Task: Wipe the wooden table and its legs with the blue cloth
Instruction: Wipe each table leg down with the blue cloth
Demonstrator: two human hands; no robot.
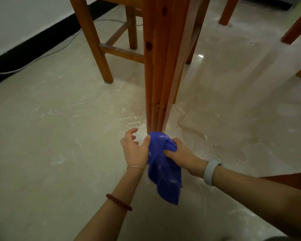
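Looking from the left, I saw the wooden chair (101, 40) beside the wall, a grey cable (42, 55) trailing along the floor (42, 136) behind it. My left hand (135, 149) sat low by the foot of the desk leg (156, 66), its fingers (131, 133) loosely curled and apart, only the thumb touching the blue cloth (163, 164), as I judged to steady it. The cloth was bunched against the very bottom of the leg, its loose end hanging down toward me. My right hand (182, 156) gripped the bunch tightly, fingers dug into the folds, probably so the cloth could be pressed around the leg's base. A pale band (210, 171) circled that wrist. Dusty smears marked the floor around the leg.
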